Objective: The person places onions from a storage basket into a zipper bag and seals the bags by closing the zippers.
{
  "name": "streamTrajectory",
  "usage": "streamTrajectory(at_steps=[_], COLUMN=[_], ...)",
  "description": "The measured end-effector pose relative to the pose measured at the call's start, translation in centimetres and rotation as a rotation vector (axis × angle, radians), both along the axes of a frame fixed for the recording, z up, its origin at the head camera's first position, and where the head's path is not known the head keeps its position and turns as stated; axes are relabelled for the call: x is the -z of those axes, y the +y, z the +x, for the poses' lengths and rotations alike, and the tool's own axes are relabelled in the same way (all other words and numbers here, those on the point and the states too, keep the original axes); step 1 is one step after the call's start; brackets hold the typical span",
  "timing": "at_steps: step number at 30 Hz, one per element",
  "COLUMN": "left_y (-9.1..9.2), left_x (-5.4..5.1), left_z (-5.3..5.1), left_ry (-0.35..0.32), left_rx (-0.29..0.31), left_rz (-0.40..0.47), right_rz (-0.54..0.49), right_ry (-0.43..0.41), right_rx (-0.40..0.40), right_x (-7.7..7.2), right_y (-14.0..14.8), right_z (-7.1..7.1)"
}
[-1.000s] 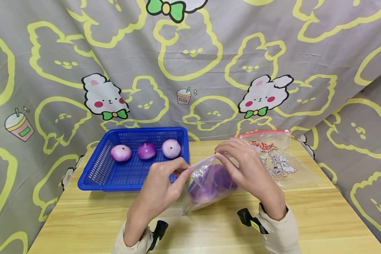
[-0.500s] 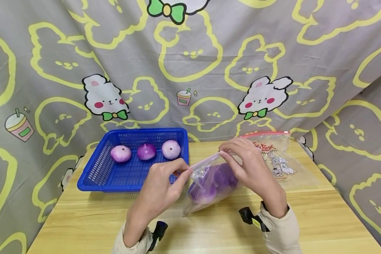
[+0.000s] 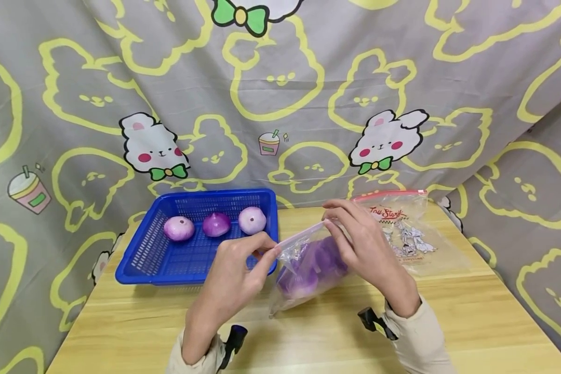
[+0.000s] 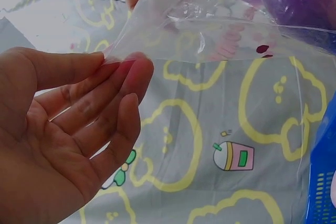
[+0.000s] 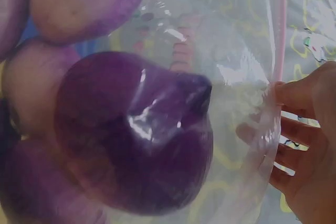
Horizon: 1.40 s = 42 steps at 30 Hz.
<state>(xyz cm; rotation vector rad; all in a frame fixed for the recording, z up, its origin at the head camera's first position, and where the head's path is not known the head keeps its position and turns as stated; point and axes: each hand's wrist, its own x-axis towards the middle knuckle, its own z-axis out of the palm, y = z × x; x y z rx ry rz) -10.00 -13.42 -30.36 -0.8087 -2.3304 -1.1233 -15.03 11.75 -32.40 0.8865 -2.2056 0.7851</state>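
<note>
A clear zip bag (image 3: 308,270) with several purple onions inside leans on the wooden table. My left hand (image 3: 236,285) pinches the left end of its pink zip edge between thumb and index finger. At the right part of that edge, my right hand (image 3: 366,246) pinches the strip. In the left wrist view, the left hand (image 4: 68,114) holds the film's corner, its other fingers loosely bent. The right wrist view has an onion (image 5: 136,129) close up behind the film, and the right hand (image 5: 310,135) with its thumb on the pink strip.
A blue basket (image 3: 135,259) holding three onions (image 3: 178,228) stands left of the bag. Another bag (image 3: 444,249), printed and with a red zip, lies flat at the right, partly behind the right hand. A patterned curtain (image 3: 280,93) hangs behind the table (image 3: 308,343).
My right hand has slid slightly to the right along the zip edge, and its upper fingers are lifted more. The left hand keeps its pinch at the left end.
</note>
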Motion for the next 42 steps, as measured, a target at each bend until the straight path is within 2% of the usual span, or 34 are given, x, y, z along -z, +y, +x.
streamTrajectory(at_steps=[12,18,32,42], left_y=[0.2,0.1,0.2,0.2], left_x=[0.2,0.1,0.1,0.1], left_z=[0.0,0.1,0.0,0.0], left_ry=[0.034,0.031,0.044,0.062], left_rx=[0.013,0.009,0.031,0.008], left_rz=[-0.023,-0.031,-0.049,-0.072], right_rz=[0.044,0.047,-0.020,-0.055], right_ry=[0.014,0.016,0.027,0.006], right_rx=[0.024,0.018,0.019,0.051], right_x=[0.5,0.7,1.9,2.5], right_y=[1.6,2.0,3.7,4.6], right_z=[0.0,-0.1,-0.6,-1.3])
